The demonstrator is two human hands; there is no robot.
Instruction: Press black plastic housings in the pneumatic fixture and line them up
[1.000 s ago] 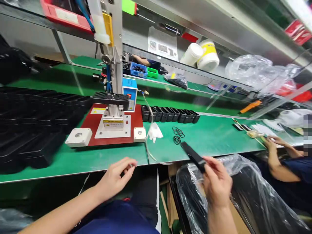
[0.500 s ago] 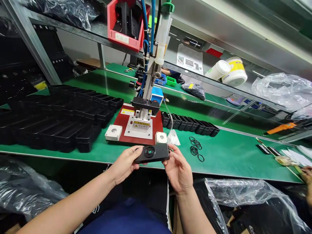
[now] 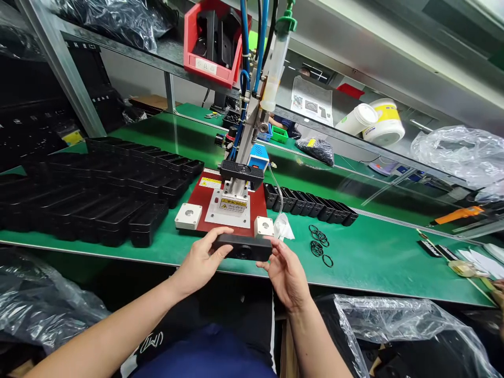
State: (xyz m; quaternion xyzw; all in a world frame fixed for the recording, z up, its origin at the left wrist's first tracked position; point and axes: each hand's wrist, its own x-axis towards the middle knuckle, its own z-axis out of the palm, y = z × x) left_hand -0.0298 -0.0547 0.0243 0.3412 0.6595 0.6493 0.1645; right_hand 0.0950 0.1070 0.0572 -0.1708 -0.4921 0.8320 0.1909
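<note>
A black rectangular housing (image 3: 252,249) with a round opening is held level in front of the press. My left hand (image 3: 205,258) grips its left end between thumb and fingers. At its right end, the fingers of my right hand (image 3: 286,270) are closed on the corner. Behind the housing stands the press (image 3: 235,202) on a red base (image 3: 192,198), with a white button box on the left (image 3: 188,216) and another on the right (image 3: 264,227). Several black rings (image 3: 317,248) lie on the green table to the right.
Rows of black housings (image 3: 114,210) fill the left of the green table (image 3: 378,262). Smaller black parts (image 3: 311,203) stand in a row behind the rings. Plastic-lined containers (image 3: 397,320) flank me below the edge. A person's hand shows at far right.
The housing has tilted so that its long side faces me more and its round opening looks narrower. The view has shifted slightly, moving the bench scene rightward.
</note>
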